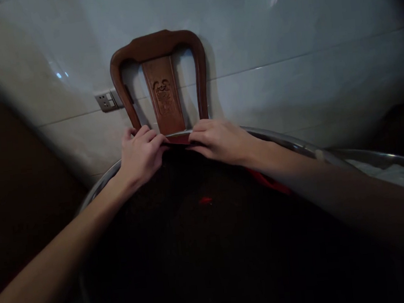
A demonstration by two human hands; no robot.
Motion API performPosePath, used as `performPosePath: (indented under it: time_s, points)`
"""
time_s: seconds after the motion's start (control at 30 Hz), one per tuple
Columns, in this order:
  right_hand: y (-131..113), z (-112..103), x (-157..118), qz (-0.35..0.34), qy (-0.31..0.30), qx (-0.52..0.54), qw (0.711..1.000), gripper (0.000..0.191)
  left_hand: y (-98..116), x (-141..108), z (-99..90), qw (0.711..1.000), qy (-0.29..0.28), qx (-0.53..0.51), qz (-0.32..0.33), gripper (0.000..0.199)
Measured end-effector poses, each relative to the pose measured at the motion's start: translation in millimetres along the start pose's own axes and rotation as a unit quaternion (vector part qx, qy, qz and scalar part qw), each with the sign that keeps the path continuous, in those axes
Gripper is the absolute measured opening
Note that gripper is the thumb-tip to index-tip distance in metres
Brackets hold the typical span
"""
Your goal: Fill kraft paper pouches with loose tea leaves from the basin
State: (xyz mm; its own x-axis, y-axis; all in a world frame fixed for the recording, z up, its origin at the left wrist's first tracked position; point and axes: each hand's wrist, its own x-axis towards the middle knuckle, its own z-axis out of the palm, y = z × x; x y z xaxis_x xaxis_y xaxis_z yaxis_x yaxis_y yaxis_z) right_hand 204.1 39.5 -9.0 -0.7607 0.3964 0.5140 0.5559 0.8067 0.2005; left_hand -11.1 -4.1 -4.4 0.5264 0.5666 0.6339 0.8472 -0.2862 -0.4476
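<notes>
At the far rim of a large round metal-edged vessel or table (279, 139), my left hand (143, 154) is closed, its thumb and fingers pinching the edge of a dark sheet (178, 147). Opposite it, a short gap to the right, my right hand (219, 142) grips the same edge, fingers curled. Between the hands the edge is drawn out straight, with a strip of dark red material (179, 138) just behind it. Whether the sheet is cloth or plastic I cannot tell. Below, the dark area is too dim to make out, apart from a small red spot (205, 200).
A carved brown wooden chair back (164, 95) rises just beyond the rim, against a pale tiled wall (276, 30). A wall socket (106, 101) is left of the chair. Whitish crumpled material (397, 173) lies at the right. Under my right forearm shows a red edge (269, 181).
</notes>
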Motion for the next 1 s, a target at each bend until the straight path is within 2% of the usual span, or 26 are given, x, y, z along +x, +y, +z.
performPosePath:
  time_s: [0.27, 0.37, 0.47, 0.6, 0.73, 0.87, 1.0]
  points:
    - [18.1, -3.2, -3.6, 0.066, 0.034, -0.055, 0.996, 0.014, -20.4, -0.2, 0.2, 0.999, -0.005, -0.013, -0.035, 0.015]
    - [24.6, -2.1, -5.7, 0.073, 0.057, -0.064, 0.994, 0.023, -26.2, -1.2, 3.6, 0.998, 0.011, -0.002, -0.056, 0.014]
    - [32.8, -1.4, -8.0, 0.097, 0.050, -0.051, 0.993, 0.032, -28.0, -1.6, 7.1, 0.997, 0.029, -0.006, -0.075, 0.012]
    - [45.0, 6.2, -11.7, 0.134, 0.029, 0.019, 0.990, 0.038, -32.6, -3.3, 9.3, 0.995, 0.042, -0.032, -0.088, 0.014]
    - [52.1, 16.2, -15.9, 0.133, 0.012, 0.103, 0.986, 0.036, -42.3, -6.4, 10.2, 0.991, 0.062, -0.047, -0.111, 0.017]
    - [52.3, 17.8, -18.4, 0.136, -0.006, 0.162, 0.977, 0.043, -44.1, -6.2, 9.7, 0.991, 0.059, -0.037, -0.115, 0.019]
    - [50.8, 22.2, -17.1, 0.198, -0.011, 0.268, 0.943, 0.048, -37.1, -5.7, 10.9, 0.990, 0.066, -0.032, -0.118, 0.018]
